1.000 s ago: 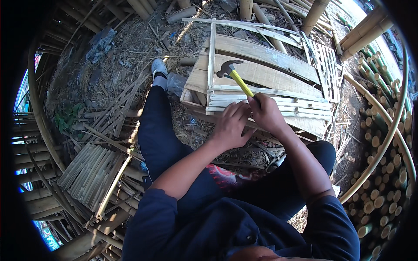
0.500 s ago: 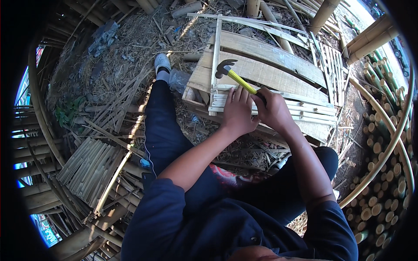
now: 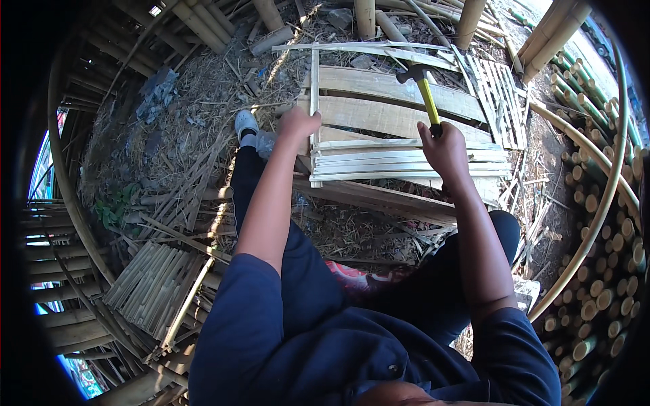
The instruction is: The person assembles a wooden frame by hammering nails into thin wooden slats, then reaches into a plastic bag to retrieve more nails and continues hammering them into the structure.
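My right hand [image 3: 445, 150] is wrapped round the dark grip of a claw hammer [image 3: 428, 100]. The hammer has a yellow handle, and its dark head is raised over the far boards. At the left end of the low plank bench [image 3: 379, 115], my left hand [image 3: 298, 125] is closed at an upright bamboo strip [image 3: 314, 81], its thumb against it. Several pale bamboo slats [image 3: 393, 166] lie side by side across the near part of the bench, their left ends over the foot of that strip. My left fingers are partly hidden.
A finished-looking slatted bamboo panel [image 3: 504, 101] leans at the bench's right end. Cut bamboo poles [image 3: 596, 271] are stacked on the right, behind a bent pole. Another bundle of split bamboo [image 3: 149, 284] lies at the left. My outstretched leg [image 3: 245, 183] is left of the bench.
My left hand has left the slats and moved left to the upright strip, closing there. My right hand has moved right, swinging the hammer head up and to the right.
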A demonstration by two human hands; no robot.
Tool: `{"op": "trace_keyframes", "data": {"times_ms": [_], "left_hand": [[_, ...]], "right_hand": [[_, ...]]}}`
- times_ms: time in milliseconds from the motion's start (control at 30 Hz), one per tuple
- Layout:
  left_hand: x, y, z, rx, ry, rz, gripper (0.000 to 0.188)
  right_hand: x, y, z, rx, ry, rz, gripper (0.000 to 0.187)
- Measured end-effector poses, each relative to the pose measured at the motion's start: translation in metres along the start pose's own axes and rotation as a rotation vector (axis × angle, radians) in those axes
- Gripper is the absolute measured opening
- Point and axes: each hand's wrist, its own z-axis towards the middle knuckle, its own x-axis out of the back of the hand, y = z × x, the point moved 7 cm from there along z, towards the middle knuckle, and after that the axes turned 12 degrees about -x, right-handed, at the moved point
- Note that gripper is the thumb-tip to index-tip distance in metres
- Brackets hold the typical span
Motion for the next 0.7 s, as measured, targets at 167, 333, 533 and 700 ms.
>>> {"op": "trace_keyframes", "data": {"times_ms": [167,333,533,700], "left_hand": [[-0.015,0.012,0.013,-0.092,0.089,0.105,0.049],[-0.023,0.006,0.024,-0.082,0.029,0.082,0.05],[-0.029,-0.045,0.047,-0.082,0.241,-0.19,0.043],[-0.06,-0.016,0.026,0.05,0.128,-0.881,0.033]], "right_hand": [[0.016,0.007,0.007,-0.04,0.043,0.016,0.045],[0.021,0.01,0.007,-0.081,0.028,0.035,0.044],[0.019,-0.001,-0.001,-0.102,-0.044,0.097,0.045],[0.027,0.015,0.004,-0.121,0.006,0.094,0.046]]}}
